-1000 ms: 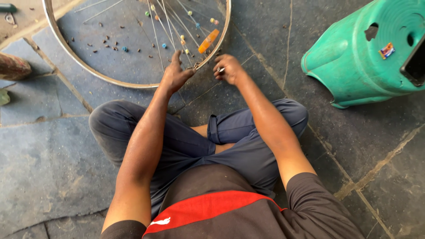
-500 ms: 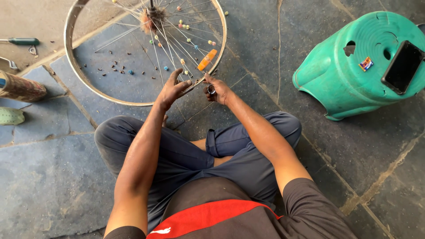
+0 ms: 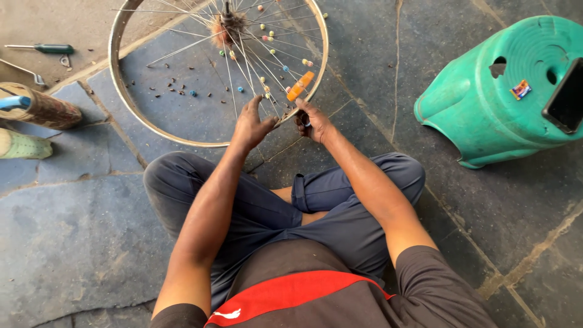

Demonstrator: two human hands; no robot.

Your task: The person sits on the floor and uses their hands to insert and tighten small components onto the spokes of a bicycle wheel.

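Observation:
A bare bicycle wheel lies flat on the stone floor in front of my crossed legs, its metal rim (image 3: pixel 124 112) ringing thin spokes with coloured beads and an orange reflector (image 3: pixel 300 85). My left hand (image 3: pixel 252 124) rests on the near part of the rim, fingers spread over the spokes. My right hand (image 3: pixel 311 121) is closed at the rim's near right edge around a small dark tool that I cannot make out. The hub (image 3: pixel 226 23) sits at the top of the view.
A green plastic stool (image 3: pixel 504 97) stands at the right with a dark phone (image 3: pixel 566 97) on top. At the left lie a green-handled screwdriver (image 3: pixel 45 48), a small metal tool (image 3: pixel 27 73) and a brown cylindrical object (image 3: pixel 42 109). Small bits litter the floor inside the wheel.
The view has tilted, so the wheel and stool show lower in the frame and the hub has come into sight. Both hands stay at the near rim.

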